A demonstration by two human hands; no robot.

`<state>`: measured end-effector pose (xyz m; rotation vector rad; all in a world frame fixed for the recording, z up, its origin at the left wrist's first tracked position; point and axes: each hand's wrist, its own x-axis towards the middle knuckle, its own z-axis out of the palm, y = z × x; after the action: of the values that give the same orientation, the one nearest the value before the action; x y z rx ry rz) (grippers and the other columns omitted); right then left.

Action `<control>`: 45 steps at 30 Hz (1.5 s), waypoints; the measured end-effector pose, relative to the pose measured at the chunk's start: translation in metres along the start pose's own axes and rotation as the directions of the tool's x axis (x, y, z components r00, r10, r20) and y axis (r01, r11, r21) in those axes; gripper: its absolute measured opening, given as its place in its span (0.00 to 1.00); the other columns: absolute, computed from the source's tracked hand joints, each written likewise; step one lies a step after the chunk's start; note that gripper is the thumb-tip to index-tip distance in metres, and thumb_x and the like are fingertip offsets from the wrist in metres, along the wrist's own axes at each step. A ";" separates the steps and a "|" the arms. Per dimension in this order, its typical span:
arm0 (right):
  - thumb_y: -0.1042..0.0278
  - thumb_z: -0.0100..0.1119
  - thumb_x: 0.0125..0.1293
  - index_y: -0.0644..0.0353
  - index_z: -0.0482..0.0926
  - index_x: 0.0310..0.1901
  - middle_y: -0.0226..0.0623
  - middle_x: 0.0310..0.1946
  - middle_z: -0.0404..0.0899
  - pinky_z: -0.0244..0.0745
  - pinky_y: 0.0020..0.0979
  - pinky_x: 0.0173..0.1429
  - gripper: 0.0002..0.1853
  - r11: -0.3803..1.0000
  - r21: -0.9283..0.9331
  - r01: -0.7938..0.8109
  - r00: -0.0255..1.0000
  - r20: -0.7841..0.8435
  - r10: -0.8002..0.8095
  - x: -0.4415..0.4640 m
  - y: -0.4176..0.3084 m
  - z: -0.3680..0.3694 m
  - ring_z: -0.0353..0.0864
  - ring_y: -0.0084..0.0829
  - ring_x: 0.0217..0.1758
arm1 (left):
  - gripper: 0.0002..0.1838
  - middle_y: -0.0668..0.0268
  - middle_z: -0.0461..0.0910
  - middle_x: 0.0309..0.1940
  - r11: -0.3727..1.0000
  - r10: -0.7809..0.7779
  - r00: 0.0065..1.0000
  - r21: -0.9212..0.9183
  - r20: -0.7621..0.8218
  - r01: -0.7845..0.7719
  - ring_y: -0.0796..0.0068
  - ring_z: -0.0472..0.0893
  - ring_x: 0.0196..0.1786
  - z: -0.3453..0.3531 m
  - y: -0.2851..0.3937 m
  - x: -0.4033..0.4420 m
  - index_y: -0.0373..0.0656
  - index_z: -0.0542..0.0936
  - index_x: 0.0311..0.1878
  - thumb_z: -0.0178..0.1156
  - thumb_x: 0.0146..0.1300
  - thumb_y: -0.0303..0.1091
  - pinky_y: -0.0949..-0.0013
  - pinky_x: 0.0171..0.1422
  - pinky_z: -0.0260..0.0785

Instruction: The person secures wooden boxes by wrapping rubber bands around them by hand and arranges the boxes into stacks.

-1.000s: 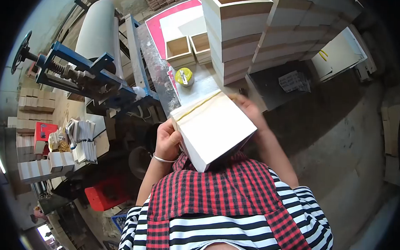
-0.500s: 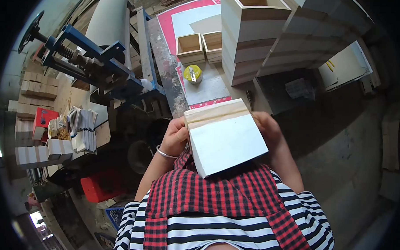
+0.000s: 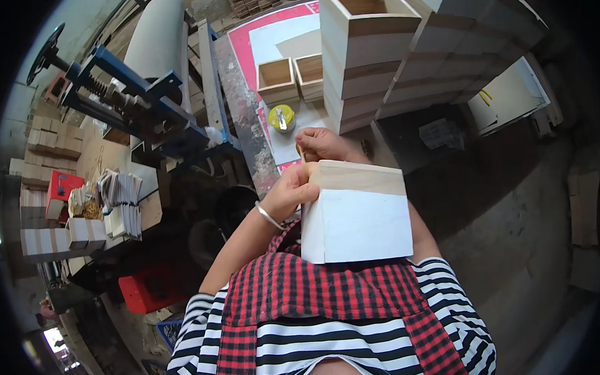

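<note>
A wooden box (image 3: 358, 219), faced with white paper below a bare wood band, is held close to the apron. My left hand (image 3: 292, 190) is closed on its left upper edge, with the thumb on the near side. Just beyond the box, my right hand (image 3: 323, 145) is closed in a pinch by the left fingertips. A thin tan strip (image 3: 302, 153) shows at its fingers; its exact kind is unclear. The box hides part of the right forearm. A yellow-lidded jar (image 3: 281, 119) with a metal-looking tool on top stands past the right hand.
Two small open boxes (image 3: 276, 77) stand on the worktable behind the jar. Tall stacks of boxes (image 3: 374, 54) rise at its right. To the left are a blue machine frame (image 3: 138, 92) with a handwheel, bundled paper-like pieces (image 3: 120, 198) and a red stool-like object (image 3: 148, 291).
My right hand has left the box's right side and come round beyond it to the left hand. The box has turned and shifted right, and the left hand has moved up along it.
</note>
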<state>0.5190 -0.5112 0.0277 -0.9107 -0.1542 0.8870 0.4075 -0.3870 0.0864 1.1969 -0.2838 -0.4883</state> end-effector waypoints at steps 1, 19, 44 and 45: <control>0.59 0.50 0.67 0.57 0.69 0.25 0.23 0.11 0.59 0.44 0.20 0.14 0.15 0.999 0.032 0.018 1.000 -0.002 -0.018 0.000 -0.003 -0.004 0.52 0.13 0.10 | 0.29 0.70 0.76 0.35 1.000 0.010 1.000 0.006 0.018 -0.010 0.82 0.73 0.36 0.001 -0.002 0.005 0.33 0.75 0.45 0.60 0.55 0.55 0.79 0.42 0.64; 0.57 0.50 0.67 0.54 0.67 0.25 0.19 0.09 0.54 0.43 0.21 0.13 0.15 0.994 -0.020 -0.107 0.805 -0.588 0.075 -0.109 0.096 -0.098 0.49 0.13 0.08 | 0.19 0.65 0.77 0.27 -0.219 0.844 0.446 0.950 0.299 -0.223 0.63 0.76 0.29 0.035 0.210 0.070 0.45 0.76 0.32 0.71 0.42 0.44 0.65 0.35 0.65; 0.59 0.52 0.67 0.55 0.66 0.23 0.18 0.10 0.53 0.42 0.21 0.15 0.16 0.999 0.037 -0.034 0.792 -0.608 0.050 -0.161 0.106 -0.140 0.49 0.13 0.09 | 0.22 0.59 0.78 0.22 -0.546 0.720 0.591 0.822 0.364 0.159 0.59 0.78 0.28 0.081 0.235 0.224 0.42 0.75 0.25 0.59 0.52 0.55 0.60 0.37 0.68; 0.59 0.52 0.67 0.55 0.66 0.23 0.18 0.10 0.53 0.42 0.21 0.15 0.16 0.999 0.036 -0.036 0.794 -0.606 0.050 -0.161 0.105 -0.140 0.48 0.13 0.09 | 0.22 0.59 0.78 0.23 -0.537 0.726 0.589 0.828 0.356 0.161 0.59 0.79 0.28 0.081 0.234 0.225 0.42 0.75 0.25 0.59 0.52 0.55 0.60 0.37 0.69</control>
<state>0.4174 -0.6838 -0.1002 -1.1415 0.4394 0.5944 0.6138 -0.5012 0.3243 2.7464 -0.6787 1.4385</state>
